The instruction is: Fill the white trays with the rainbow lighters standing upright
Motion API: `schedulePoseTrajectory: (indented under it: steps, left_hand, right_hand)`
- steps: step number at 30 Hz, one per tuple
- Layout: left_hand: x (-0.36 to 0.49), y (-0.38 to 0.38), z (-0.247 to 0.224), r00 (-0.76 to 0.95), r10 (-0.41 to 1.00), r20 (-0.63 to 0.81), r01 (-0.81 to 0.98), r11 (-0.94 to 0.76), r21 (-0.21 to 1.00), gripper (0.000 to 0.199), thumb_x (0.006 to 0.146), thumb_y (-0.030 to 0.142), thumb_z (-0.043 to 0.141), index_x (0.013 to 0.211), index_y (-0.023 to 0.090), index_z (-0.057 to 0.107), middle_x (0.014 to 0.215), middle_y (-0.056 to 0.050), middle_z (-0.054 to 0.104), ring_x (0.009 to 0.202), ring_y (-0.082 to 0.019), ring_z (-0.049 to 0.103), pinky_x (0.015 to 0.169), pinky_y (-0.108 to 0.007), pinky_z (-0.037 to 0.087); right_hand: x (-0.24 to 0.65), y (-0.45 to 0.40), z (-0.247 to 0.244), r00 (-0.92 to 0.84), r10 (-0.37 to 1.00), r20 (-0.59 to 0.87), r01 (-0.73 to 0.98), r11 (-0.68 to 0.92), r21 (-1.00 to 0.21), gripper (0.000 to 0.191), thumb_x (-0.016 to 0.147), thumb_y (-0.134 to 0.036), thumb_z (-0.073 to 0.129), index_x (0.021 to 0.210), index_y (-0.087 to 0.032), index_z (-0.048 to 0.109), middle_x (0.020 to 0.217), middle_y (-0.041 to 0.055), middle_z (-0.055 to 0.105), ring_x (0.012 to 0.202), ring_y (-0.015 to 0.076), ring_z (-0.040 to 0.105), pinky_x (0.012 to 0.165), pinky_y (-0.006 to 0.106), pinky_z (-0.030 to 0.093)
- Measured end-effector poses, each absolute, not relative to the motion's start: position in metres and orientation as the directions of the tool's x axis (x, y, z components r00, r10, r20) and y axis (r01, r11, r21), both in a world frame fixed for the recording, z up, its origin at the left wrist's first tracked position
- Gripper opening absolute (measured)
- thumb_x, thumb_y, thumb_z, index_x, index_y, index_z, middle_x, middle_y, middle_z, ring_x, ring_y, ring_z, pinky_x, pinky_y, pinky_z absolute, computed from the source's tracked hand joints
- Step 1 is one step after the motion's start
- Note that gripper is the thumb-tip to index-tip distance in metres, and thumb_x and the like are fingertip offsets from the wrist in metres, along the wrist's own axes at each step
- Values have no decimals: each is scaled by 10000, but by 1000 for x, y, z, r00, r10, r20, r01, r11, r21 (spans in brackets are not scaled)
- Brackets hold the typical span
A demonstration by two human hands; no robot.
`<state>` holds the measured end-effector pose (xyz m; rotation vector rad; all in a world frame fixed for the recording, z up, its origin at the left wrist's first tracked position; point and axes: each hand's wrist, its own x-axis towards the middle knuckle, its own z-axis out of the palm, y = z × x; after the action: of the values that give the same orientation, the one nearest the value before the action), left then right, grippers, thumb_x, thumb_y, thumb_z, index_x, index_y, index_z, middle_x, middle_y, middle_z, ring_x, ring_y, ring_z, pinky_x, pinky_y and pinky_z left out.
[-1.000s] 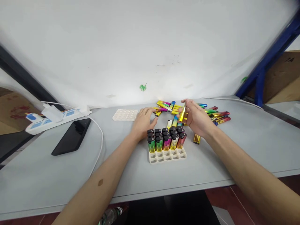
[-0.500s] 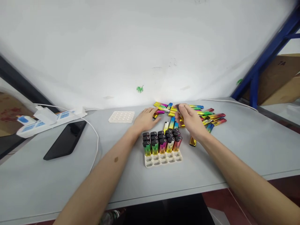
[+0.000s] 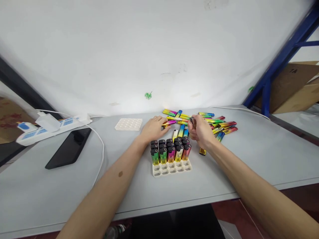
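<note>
My left hand (image 3: 154,129) is closed on a shiny magenta-and-gold lighter (image 3: 169,123), pinched between thumb and fingers at the left side of the pile. My right hand (image 3: 202,132) is wrapped round another lighter (image 3: 192,120); only its dark top shows, the body being hidden in the fingers. Just in front of both hands stands a white tray (image 3: 172,170) with rows of holes. Upright black-topped lighters (image 3: 170,154) in green, magenta, gold and red fill its rear rows, while the front rows of holes are bare.
Loose metallic lighters (image 3: 225,124) lie scattered behind and right of my right hand. A second white tray (image 3: 129,124) lies near the wall. On the left are a black phone (image 3: 68,148), a white cable (image 3: 102,149) and a power strip (image 3: 64,125). A blue frame (image 3: 266,96) stands at right.
The magenta-and-gold lighter has come up between my left fingers. My right hand has lowered slightly and turned, with its lighter's dark top still showing. The view has shifted a little.
</note>
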<state>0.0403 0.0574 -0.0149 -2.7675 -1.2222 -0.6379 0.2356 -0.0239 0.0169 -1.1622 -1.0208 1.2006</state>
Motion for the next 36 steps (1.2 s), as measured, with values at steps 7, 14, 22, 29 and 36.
schedulePoseTrajectory:
  steps: [7, 14, 22, 29, 36]
  left_hand:
    - [43, 51, -16, 634, 683, 364, 697, -708, 115, 366, 929, 499, 477, 1118, 211, 602, 1097, -81, 635, 1044, -243, 565, 899, -382, 452]
    - [44, 49, -19, 638, 668, 383, 688, -718, 106, 308, 931, 450, 500, 1092, 209, 604, 1085, -70, 651, 1036, -240, 564, 888, -375, 451]
    - [40, 34, -22, 629, 687, 365, 709, -699, 93, 247, 942, 389, 489, 1076, 216, 604, 1029, -60, 627, 979, -226, 563, 853, -361, 465]
    - [37, 28, -22, 585, 693, 421, 730, -676, 98, 242, 947, 396, 491, 1022, 219, 638, 991, -62, 586, 982, -221, 546, 844, -352, 472]
    - [36, 28, -19, 605, 687, 403, 712, -693, 112, 216, 934, 387, 512, 1000, 219, 629, 966, -48, 580, 928, -210, 546, 819, -347, 459]
  right_hand:
    - [236, -27, 24, 114, 992, -62, -247, -32, -969, 497, 870, -612, 441, 564, -228, 362, 427, -76, 205, 361, 69, 125, 380, 251, 98]
    - [238, -25, 21, 89, 995, -55, -260, -30, -965, 448, 874, -525, 435, 548, -229, 354, 410, -72, 223, 343, 68, 127, 370, 253, 94]
    - [236, -28, 26, 39, 999, -17, -298, -5, -954, 410, 863, -575, 451, 680, -214, 510, 522, -48, 346, 412, 92, 263, 394, 252, 227]
    - [242, -52, 50, -89, 953, 289, -3, 290, -957, 211, 849, -430, 652, 814, -222, 637, 877, 34, 621, 875, 183, 585, 776, 314, 476]
    - [233, -66, 58, -287, 894, 344, 13, 363, -932, 384, 699, -335, 831, 990, -251, 596, 913, 2, 648, 616, 117, 576, 533, 270, 479]
